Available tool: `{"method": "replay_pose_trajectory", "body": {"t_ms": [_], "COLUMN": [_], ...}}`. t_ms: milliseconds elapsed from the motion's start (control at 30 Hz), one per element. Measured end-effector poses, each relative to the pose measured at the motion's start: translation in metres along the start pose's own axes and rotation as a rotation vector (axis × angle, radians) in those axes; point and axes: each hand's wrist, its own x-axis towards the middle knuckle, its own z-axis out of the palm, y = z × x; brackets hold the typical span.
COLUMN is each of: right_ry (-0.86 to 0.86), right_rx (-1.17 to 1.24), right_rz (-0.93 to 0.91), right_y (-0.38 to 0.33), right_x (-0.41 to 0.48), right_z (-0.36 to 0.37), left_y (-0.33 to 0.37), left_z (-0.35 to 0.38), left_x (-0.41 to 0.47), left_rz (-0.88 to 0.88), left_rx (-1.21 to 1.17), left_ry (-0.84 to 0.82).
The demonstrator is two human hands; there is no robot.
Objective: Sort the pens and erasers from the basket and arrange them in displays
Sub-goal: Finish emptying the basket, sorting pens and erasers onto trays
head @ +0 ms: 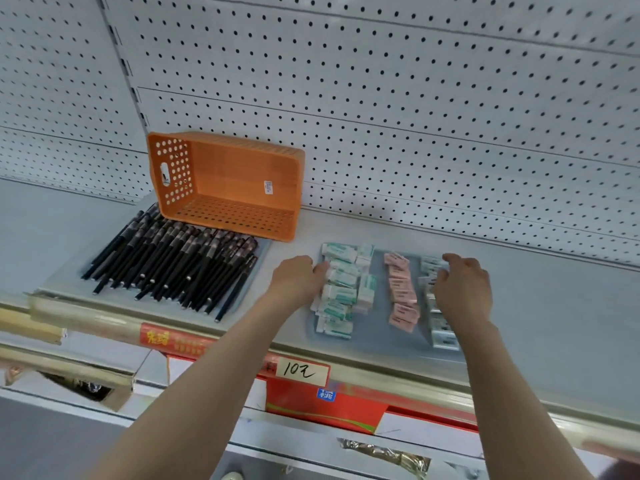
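An orange basket [228, 181] lies tipped on its side at the back of the shelf, with nothing inside. Several black pens [173, 268] lie side by side on a clear tray [62, 282] at the left. On a grey tray [377, 334] to the right, erasers lie in columns: green-and-white erasers [341, 292] at the left, pink erasers [401, 292] in the middle, dark-labelled white erasers [441, 332] at the right. My left hand [298, 277] touches the left edge of the green-and-white column with curled fingers. My right hand [462, 289] rests curled over the right column.
A white pegboard wall [415, 98] rises behind the grey shelf [554, 306]. Along the shelf's front edge runs a rail with a red label and a handwritten price tag [301, 370]. A red box [325, 407] sits on the shelf below.
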Motion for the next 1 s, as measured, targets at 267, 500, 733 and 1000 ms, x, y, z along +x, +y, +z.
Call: {"method": "replay_pose_trajectory", "body": {"t_ms": [267, 500, 733, 1000], "right_ry": [-0.183, -0.184, -0.111, 0.044], "right_rx": [-0.021, 0.097, 0.17, 0.305], "right_rz": [0.237, 0.128, 0.104, 0.183], "right_y": [0.049, 0.062, 0.069, 0.075], "right_x": [0.0, 0.003, -0.004, -0.062], "right_z": [0.001, -0.001, -0.008, -0.034], "left_y": [0.031, 0.024, 0.017, 0.013], "left_z": [0.01, 0.019, 0.035, 0.035], "left_x": [-0.002, 0.0, -0.015, -0.04], "left_rz": [-0.13, -0.221, -0.171, 0.006], "left_rx": [0.049, -0.532, -0.722, -0.791], "left_ry": [-0.061, -0.021, 0.068, 0.049]}}
